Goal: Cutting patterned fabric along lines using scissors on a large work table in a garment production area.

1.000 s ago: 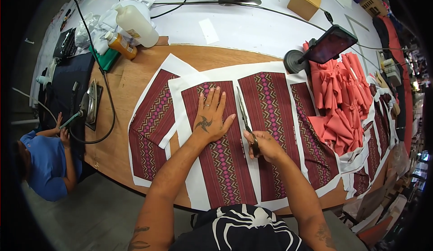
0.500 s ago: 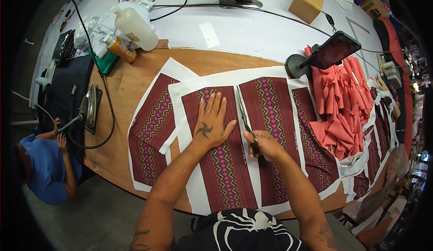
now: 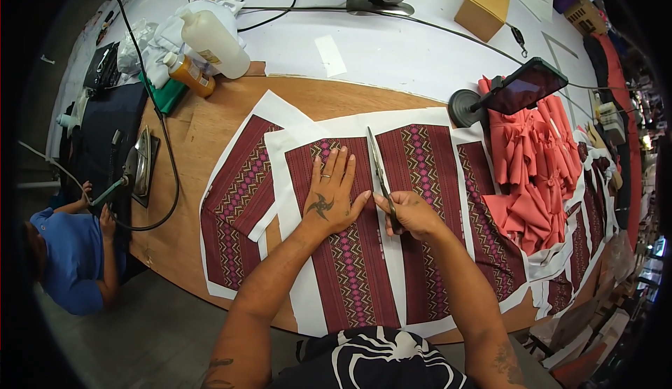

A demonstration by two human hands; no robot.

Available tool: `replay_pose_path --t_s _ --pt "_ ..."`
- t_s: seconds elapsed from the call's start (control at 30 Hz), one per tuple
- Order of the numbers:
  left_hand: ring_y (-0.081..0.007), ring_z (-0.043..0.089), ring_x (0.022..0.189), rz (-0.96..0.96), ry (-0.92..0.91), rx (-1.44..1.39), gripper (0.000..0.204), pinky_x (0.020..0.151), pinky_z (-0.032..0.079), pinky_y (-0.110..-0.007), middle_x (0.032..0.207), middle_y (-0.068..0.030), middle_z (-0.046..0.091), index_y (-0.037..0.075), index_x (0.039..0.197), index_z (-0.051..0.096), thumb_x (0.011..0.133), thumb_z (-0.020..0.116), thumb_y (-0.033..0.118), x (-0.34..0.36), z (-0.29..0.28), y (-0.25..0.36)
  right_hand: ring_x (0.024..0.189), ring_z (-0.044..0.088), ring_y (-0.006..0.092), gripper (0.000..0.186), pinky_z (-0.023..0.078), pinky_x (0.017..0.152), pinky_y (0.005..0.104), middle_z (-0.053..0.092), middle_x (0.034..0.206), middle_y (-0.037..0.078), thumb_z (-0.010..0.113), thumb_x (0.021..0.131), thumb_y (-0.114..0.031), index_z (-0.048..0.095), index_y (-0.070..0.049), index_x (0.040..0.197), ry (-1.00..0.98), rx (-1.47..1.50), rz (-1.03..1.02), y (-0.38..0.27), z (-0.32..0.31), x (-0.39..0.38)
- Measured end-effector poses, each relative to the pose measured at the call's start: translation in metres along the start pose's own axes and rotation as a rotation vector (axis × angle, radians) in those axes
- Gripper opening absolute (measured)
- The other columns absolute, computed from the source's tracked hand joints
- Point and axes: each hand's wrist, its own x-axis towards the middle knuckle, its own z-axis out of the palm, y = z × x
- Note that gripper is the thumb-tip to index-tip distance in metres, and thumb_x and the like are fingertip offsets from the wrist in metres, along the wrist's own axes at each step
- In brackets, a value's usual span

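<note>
Flat on a maroon patterned fabric panel (image 3: 346, 256) with white backing lies my left hand (image 3: 331, 196), fingers stretched out and slightly spread. My right hand (image 3: 413, 214) is closed around the dark handles of metal scissors (image 3: 379, 161). The scissors' long blades point away from me along the white strip between this panel and a second maroon panel (image 3: 418, 172) to its right. My left thumb tip is close to the scissors. Another patterned piece (image 3: 241, 179) lies partly under the white backing on the left.
A coral ruffled fabric pile (image 3: 535, 172) and a phone on a round stand (image 3: 528, 85) are at right. Bottles (image 3: 213, 43) stand at far left. An iron (image 3: 143, 165) rests near a person in blue (image 3: 73, 263). A cardboard box (image 3: 483, 4) sits farther back.
The view has shifted slightly. My left hand stays flat on the panel, and my right hand still grips the scissors in nearly the same place. A hand at the far upper left has mostly left view.
</note>
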Motion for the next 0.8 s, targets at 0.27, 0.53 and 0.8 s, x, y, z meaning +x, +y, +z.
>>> replay_pose_path --t_s 0.27,0.53,0.8 --pt "-0.0397 0.025 0.146 0.003 0.020 -0.005 0.076 0.119 0.013 -0.057 0.152 -0.0280 0.032 -0.008 0.144 0.038 0.093 0.058 0.043 0.003 -0.004 0.000 0.045 0.056 0.0107 0.048 0.035 0.040 0.0221 0.056 0.058 0.002 0.070 0.088 -0.054 0.052 -0.012 0.074 0.015 0.165 0.010 -0.028 -0.004 0.018" --pt "-0.0414 0.024 0.146 0.018 0.072 -0.050 0.076 0.119 0.013 -0.056 0.153 -0.0296 0.030 -0.008 0.146 0.034 0.093 0.059 0.041 -0.005 -0.003 0.006 0.046 0.056 0.0108 0.042 0.039 0.042 0.0244 0.058 0.056 0.003 0.070 0.092 -0.043 0.052 -0.010 0.074 0.065 -0.118 -0.079 -0.025 0.000 -0.006" --pt "-0.0433 0.048 0.127 -0.004 0.412 -0.198 0.056 0.108 0.036 -0.051 0.134 -0.0277 0.051 -0.007 0.130 0.052 0.085 0.070 0.019 -0.058 -0.009 0.036 0.060 0.055 0.0126 0.028 0.045 0.054 0.0306 0.059 0.063 0.008 0.076 0.087 -0.018 0.057 0.001 0.078 0.627 -0.592 -0.273 0.143 -0.020 -0.215"
